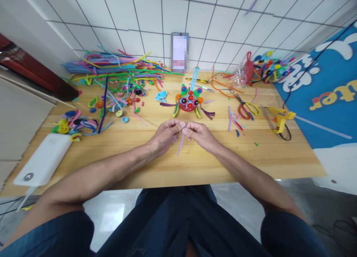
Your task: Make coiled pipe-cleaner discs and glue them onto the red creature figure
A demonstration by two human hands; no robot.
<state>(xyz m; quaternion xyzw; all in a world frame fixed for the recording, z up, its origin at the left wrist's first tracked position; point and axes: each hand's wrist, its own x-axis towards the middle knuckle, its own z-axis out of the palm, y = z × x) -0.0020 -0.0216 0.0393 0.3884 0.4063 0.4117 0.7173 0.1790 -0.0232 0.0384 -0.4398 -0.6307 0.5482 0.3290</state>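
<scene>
A short light purple pipe cleaner (pixel 180 145) hangs from between my two hands, its free end pointing down toward the table's front edge. My left hand (pixel 169 133) pinches its upper end between thumb and fingers. Close against it, my right hand (pixel 198 133) is also closed on the upper end, fingertips nearly touching those of the left. Just beyond my hands lies a round red decorated figure (pixel 188 101) with black eyes, green ears, orange balls, dark tassels and a light blue loop on top.
Colourful pipe cleaners (pixel 111 65) are heaped at the back left. Scissors (pixel 245 107) and a yellow glue gun (pixel 281 119) lie at right. A phone (pixel 180 52) leans on the tiled wall; a white device (pixel 43 160) sits at the left edge.
</scene>
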